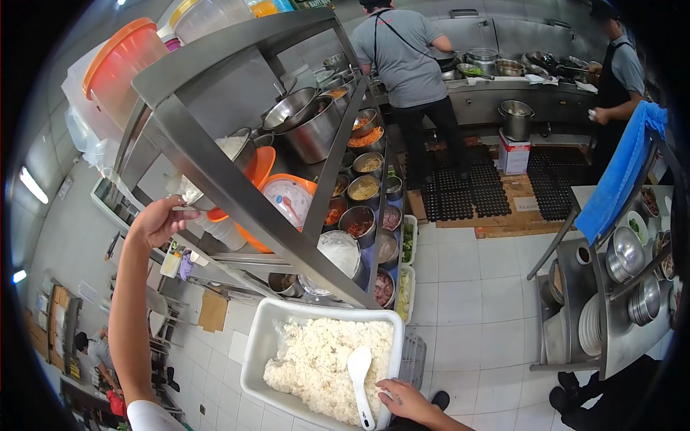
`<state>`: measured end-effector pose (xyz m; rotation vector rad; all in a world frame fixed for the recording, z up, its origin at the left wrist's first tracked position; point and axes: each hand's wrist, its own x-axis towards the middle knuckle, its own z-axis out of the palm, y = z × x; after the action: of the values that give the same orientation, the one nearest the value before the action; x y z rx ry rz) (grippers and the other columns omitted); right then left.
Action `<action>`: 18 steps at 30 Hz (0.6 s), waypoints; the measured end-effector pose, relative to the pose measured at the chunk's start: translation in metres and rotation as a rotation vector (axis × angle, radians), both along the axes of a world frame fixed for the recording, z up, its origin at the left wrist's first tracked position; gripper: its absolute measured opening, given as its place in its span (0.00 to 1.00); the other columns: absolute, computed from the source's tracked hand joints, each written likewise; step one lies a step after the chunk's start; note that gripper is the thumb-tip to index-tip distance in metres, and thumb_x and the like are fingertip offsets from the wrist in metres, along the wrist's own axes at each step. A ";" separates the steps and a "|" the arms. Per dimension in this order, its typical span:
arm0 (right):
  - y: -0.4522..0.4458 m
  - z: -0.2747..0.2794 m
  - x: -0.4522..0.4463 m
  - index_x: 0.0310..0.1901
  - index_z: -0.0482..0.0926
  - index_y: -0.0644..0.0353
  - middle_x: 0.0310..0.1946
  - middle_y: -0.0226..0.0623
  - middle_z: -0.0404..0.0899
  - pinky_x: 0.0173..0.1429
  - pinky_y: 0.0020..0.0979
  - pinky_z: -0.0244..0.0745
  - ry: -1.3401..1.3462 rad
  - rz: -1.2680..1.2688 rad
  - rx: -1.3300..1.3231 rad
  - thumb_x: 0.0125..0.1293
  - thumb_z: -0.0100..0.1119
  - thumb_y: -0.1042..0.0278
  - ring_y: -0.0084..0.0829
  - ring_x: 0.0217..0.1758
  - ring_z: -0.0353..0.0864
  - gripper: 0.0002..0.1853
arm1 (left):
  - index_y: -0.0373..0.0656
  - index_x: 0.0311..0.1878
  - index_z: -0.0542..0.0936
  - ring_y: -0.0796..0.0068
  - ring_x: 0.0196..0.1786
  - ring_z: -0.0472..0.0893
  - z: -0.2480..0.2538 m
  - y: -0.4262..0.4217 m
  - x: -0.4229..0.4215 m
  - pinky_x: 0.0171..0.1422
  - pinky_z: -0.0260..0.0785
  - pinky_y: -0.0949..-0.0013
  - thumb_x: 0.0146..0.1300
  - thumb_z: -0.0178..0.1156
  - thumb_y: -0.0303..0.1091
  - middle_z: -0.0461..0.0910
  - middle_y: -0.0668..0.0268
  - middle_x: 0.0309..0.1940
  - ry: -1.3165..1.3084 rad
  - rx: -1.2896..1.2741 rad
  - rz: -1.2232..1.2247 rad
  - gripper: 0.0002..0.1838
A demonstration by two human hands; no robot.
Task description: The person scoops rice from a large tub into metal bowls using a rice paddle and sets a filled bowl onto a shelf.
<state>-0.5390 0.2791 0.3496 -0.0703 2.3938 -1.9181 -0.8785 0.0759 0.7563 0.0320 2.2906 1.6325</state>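
Note:
My left hand (164, 219) is raised at the steel shelf, its fingers apart beside a metal bowl holding something white (188, 188); whether they touch the bowl is hard to tell. Below, a white tub (253, 350) holds cooked rice (316, 366). A white rice paddle (359, 373) lies on the rice, handle toward me. Just right of the handle, my right hand (408, 402) rests over the tub's right edge with its fingers spread and nothing held. An orange bowl (263, 167) and an orange-rimmed container (305, 184) sit on the shelf near my left hand.
A steel shelf frame (237, 194) slants over pots and containers of ingredients. Two people work by the rear stove counter (474, 86). On the right, a rack (611, 352) carries bowls, plates and a blue cloth (624, 172). Another person's dark shoes (568, 391) show at lower right.

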 end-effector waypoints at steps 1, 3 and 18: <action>0.000 -0.001 0.000 0.45 0.71 0.65 0.38 0.49 0.74 0.47 0.36 0.69 0.005 0.006 0.001 0.59 0.52 0.68 0.46 0.43 0.74 0.14 | 0.35 0.38 0.64 0.77 0.16 0.75 0.003 0.000 0.006 0.18 0.70 0.86 0.62 0.42 0.29 0.77 0.51 0.29 0.002 0.004 -0.017 0.07; 0.001 -0.004 -0.001 0.46 0.71 0.65 0.38 0.49 0.74 0.48 0.37 0.69 0.011 0.013 0.002 0.59 0.52 0.69 0.46 0.43 0.74 0.14 | 0.39 0.37 0.66 0.79 0.15 0.73 0.006 0.003 0.016 0.16 0.69 0.87 0.61 0.44 0.29 0.77 0.54 0.25 -0.009 0.014 0.026 0.05; 0.001 -0.008 0.004 0.45 0.71 0.65 0.40 0.50 0.74 0.50 0.39 0.68 0.064 0.023 0.028 0.56 0.50 0.73 0.48 0.46 0.72 0.14 | 0.42 0.39 0.67 0.74 0.28 0.77 0.002 -0.031 0.017 0.14 0.66 0.86 0.63 0.43 0.37 0.72 0.67 0.33 0.035 0.145 -0.040 0.09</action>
<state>-0.5355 0.2803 0.3421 -0.1587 2.4483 -1.9000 -0.8615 0.0445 0.7579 0.1403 2.1780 1.7875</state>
